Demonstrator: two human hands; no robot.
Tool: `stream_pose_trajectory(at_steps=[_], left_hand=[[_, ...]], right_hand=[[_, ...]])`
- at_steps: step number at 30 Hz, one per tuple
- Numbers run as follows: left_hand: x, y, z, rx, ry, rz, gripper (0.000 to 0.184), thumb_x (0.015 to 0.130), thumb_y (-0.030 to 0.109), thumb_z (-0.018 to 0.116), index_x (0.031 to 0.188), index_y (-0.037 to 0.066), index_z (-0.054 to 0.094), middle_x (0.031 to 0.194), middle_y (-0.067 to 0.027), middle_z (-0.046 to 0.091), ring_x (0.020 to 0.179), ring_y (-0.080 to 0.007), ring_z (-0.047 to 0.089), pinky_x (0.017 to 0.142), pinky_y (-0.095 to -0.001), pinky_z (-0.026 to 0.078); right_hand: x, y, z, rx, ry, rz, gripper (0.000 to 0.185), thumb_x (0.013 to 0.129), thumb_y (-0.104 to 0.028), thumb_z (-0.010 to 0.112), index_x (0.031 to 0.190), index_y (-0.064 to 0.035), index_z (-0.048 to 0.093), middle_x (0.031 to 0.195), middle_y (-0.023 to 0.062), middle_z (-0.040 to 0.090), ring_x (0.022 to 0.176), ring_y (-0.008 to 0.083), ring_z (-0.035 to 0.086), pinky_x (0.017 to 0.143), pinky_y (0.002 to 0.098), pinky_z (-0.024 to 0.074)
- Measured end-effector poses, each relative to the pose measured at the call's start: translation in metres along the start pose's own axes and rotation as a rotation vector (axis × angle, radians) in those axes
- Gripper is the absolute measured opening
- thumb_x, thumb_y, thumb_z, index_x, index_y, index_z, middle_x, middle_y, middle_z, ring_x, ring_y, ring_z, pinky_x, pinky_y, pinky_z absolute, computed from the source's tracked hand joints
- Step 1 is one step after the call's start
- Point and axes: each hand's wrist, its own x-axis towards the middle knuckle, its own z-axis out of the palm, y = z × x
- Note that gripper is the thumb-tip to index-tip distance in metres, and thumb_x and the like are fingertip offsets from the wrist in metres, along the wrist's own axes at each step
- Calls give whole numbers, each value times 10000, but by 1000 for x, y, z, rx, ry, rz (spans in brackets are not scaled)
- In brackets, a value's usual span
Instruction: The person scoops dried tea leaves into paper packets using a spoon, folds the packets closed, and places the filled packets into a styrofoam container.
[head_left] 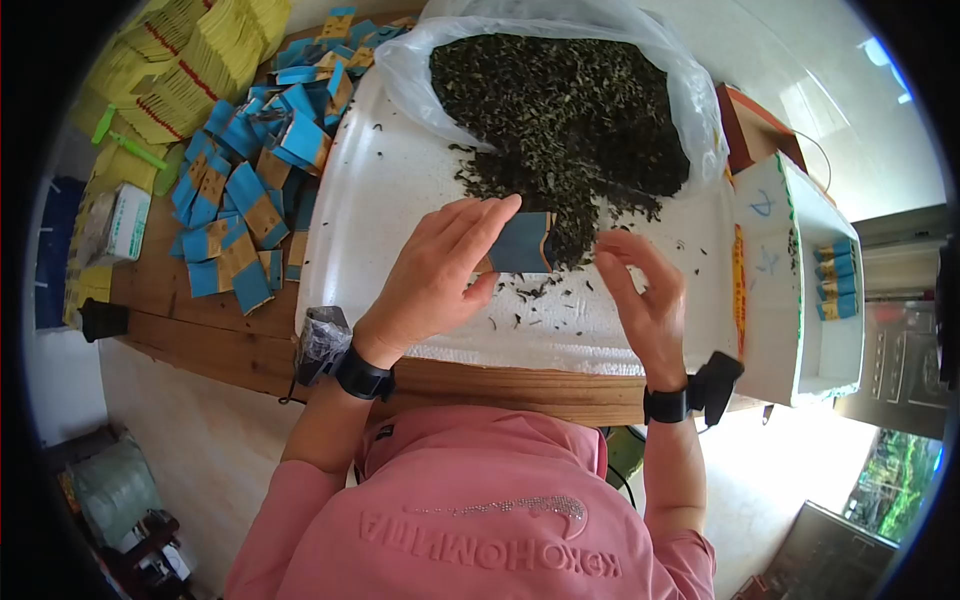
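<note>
My left hand [437, 268] holds a small blue and brown packet [524, 243] over the white foam tray [380, 200], with the packet's edge facing right toward the loose dark leaves. To the right of it, my right hand [648, 290] is apart from the packet, its thumb and fingertips brought close together beside the leaves. Whether anything small is between those fingertips cannot be made out. Dark dried leaves [560, 110] spill out of a clear plastic bag [405, 75] onto the tray, and scattered bits lie below both hands.
Many blue and brown packets [240, 255] are heaped on the wooden table [190, 335] at left, near yellow stacks [185, 70] and a green tool [138, 150]. At right stands a white foam box [775, 300] with several blue packets [838, 280] inside. A small box [127, 222] sits far left.
</note>
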Motion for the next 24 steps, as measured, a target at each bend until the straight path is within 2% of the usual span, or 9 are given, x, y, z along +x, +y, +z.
stream_pose_trajectory(at_steps=[1,4,8,10,13,17,20,22,24], left_hand=[[0,2,3,13,-18,16,823,678,-49,715,1442,78,434,1288,-117,578,1194,-319,550,993,-428,457],[0,6,7,-11,-22,35,824,675,-60,700,1442,82,436,1271,-122,580,1191,-326,551,991,-435,458],[-3,3,9,28,-30,55,818,671,-72,682,1436,84,441,1248,-122,584,1182,-326,554,987,-442,460],[-4,2,11,29,-66,78,813,667,-78,672,1429,86,446,1245,-119,580,1178,-326,552,990,-444,457],[-5,2,21,-9,-91,108,806,665,-82,668,1424,74,444,1255,-121,571,1183,-330,546,992,-443,453],[-4,6,31,-15,-131,136,801,668,-73,679,1422,58,441,1262,-127,562,1194,-331,538,992,-442,450],[-4,6,30,-58,-100,65,766,668,-32,723,1388,41,471,1255,-134,561,1189,-328,537,1000,-451,440],[-5,2,32,-63,-92,7,708,656,26,774,1320,34,527,1252,-137,554,1172,-325,540,992,-444,434],[-5,2,30,-8,-96,32,684,644,47,790,1283,30,548,1244,-138,550,1161,-324,543,984,-438,432]], right_hand=[[1,-7,2,324,-113,159,232,936,-87,658,1144,15,663,1019,108,705,943,175,665,839,292,517],[4,-6,14,554,-204,247,280,957,-96,647,1205,34,635,1028,99,698,942,134,649,833,279,526],[-1,-1,25,637,-254,309,288,932,-43,636,1210,33,630,976,97,705,895,128,658,805,271,532],[-1,-3,26,233,-200,150,331,882,13,613,1212,30,627,935,97,711,851,117,657,780,267,534],[5,-7,30,175,-274,325,367,832,30,605,1198,18,631,912,94,715,835,113,654,768,267,532],[7,-2,43,78,-273,235,364,815,12,627,1178,-5,642,900,97,714,784,123,649,739,274,527],[7,8,47,161,-214,160,377,789,10,635,1164,-26,653,880,104,707,756,144,644,710,284,521],[7,3,46,27,-164,127,402,766,18,637,1163,-35,662,887,103,708,750,145,636,688,287,514],[10,-3,42,13,-204,211,409,761,31,631,1163,-35,665,912,96,710,778,140,636,692,284,511]])
